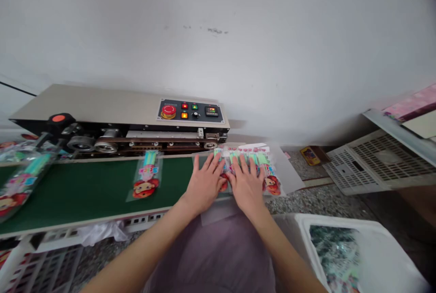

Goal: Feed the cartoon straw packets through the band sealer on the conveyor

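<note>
My left hand (204,184) lies palm down with spread fingers over clear packets at the right end of the green conveyor belt (102,184). Beside it, my right hand (247,184) rests flat, fingers apart, on several overlapping printed packets (271,183) with green sticks inside. The packets' lower parts are partly hidden under both hands. Another packet (147,175) lies alone on the belt, left of my left hand. At the far left, one more packet (23,184) sits tilted on the belt.
A sealing machine (102,104) with a control panel (190,110) stands behind the belt. At the right are a white foam box (384,247), a plastic crate (364,161) and a small brown box (313,155). A white crate (51,265) sits below left.
</note>
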A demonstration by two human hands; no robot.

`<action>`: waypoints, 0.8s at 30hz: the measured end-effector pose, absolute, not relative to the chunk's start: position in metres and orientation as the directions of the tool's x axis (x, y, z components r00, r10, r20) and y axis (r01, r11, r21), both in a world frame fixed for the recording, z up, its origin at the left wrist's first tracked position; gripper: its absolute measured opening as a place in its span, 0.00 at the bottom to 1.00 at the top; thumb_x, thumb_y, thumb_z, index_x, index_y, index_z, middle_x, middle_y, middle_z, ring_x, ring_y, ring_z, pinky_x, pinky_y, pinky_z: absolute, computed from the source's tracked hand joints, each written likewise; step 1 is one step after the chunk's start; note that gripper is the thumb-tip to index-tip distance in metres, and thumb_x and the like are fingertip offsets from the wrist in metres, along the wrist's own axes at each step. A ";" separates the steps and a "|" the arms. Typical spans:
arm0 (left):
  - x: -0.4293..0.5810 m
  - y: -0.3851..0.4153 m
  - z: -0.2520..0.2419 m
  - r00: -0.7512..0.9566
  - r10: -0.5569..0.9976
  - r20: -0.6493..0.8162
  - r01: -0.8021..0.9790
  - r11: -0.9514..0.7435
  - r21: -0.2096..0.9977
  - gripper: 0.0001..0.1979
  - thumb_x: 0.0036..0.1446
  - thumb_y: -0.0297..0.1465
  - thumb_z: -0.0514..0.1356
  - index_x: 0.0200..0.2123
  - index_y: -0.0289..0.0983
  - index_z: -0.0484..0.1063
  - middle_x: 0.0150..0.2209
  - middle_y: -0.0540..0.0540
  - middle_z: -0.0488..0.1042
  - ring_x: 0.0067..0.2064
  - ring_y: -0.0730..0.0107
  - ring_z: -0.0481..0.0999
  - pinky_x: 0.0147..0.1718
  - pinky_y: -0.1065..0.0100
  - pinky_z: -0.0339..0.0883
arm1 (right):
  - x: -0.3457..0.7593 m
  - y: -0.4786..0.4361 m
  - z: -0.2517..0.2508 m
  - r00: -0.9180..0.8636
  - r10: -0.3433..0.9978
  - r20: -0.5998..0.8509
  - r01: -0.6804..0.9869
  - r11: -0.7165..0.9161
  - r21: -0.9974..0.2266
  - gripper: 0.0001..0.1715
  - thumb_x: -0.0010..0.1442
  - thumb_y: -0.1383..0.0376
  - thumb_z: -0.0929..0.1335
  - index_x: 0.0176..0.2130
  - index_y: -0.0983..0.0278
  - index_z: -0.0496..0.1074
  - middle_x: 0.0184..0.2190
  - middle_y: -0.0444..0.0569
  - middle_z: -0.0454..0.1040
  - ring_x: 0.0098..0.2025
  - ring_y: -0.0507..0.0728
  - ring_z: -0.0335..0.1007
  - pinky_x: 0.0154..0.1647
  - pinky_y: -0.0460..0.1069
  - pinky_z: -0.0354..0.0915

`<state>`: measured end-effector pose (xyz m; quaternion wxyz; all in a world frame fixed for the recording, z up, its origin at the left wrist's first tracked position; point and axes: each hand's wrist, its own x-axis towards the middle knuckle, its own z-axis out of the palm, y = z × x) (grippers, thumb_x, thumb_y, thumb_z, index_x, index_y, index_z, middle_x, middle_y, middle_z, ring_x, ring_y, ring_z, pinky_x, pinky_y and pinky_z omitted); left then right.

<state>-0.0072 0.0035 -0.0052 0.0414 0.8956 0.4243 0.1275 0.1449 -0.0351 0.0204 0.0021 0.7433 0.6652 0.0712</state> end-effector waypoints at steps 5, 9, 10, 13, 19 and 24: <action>-0.036 0.002 0.009 0.507 0.848 0.156 0.836 -0.527 0.152 0.27 0.72 0.41 0.45 0.67 0.35 0.62 0.71 0.37 0.55 0.72 0.44 0.52 0.67 0.31 0.41 | 0.125 -0.032 0.028 0.093 0.991 0.099 0.995 -0.096 0.030 0.34 0.72 0.49 0.57 0.69 0.60 0.59 0.70 0.57 0.58 0.70 0.75 0.50 0.63 0.74 0.51; -0.020 0.002 0.020 0.512 0.840 0.177 0.825 -0.539 0.170 0.27 0.73 0.40 0.43 0.67 0.33 0.62 0.70 0.35 0.58 0.72 0.45 0.53 0.68 0.32 0.37 | 0.148 -0.035 0.036 0.105 0.983 0.153 0.991 -0.116 0.064 0.31 0.73 0.52 0.56 0.68 0.60 0.61 0.70 0.55 0.58 0.71 0.73 0.49 0.65 0.72 0.50; -0.012 0.002 0.018 0.556 0.811 0.182 0.790 -0.584 0.187 0.27 0.73 0.41 0.42 0.67 0.34 0.62 0.70 0.36 0.58 0.72 0.47 0.53 0.68 0.32 0.38 | 0.156 -0.035 0.035 0.114 0.981 0.155 0.989 -0.127 0.081 0.30 0.73 0.54 0.56 0.68 0.60 0.62 0.70 0.54 0.58 0.71 0.72 0.48 0.66 0.71 0.49; 0.008 0.003 0.004 0.662 0.722 0.202 0.688 -0.692 0.220 0.27 0.73 0.43 0.42 0.69 0.40 0.58 0.71 0.40 0.56 0.73 0.51 0.52 0.67 0.33 0.42 | 0.173 -0.036 0.028 0.107 0.986 0.127 0.985 -0.122 0.118 0.28 0.73 0.57 0.58 0.68 0.60 0.62 0.70 0.54 0.58 0.71 0.71 0.49 0.66 0.70 0.50; -0.025 0.007 -0.009 0.651 0.730 0.207 0.709 -0.682 0.178 0.26 0.73 0.42 0.44 0.70 0.44 0.55 0.72 0.42 0.54 0.73 0.53 0.49 0.68 0.33 0.37 | 0.145 -0.031 0.017 0.047 0.994 0.101 0.997 -0.052 0.055 0.29 0.73 0.55 0.57 0.69 0.55 0.60 0.71 0.49 0.57 0.71 0.71 0.49 0.67 0.73 0.46; -0.046 0.002 0.015 0.537 0.828 0.161 0.822 -0.556 0.123 0.26 0.72 0.39 0.44 0.67 0.36 0.63 0.70 0.35 0.58 0.72 0.46 0.54 0.67 0.32 0.37 | 0.122 -0.024 0.024 -0.016 0.996 0.089 0.999 0.019 -0.036 0.30 0.73 0.51 0.56 0.69 0.53 0.58 0.72 0.48 0.56 0.71 0.71 0.48 0.65 0.71 0.51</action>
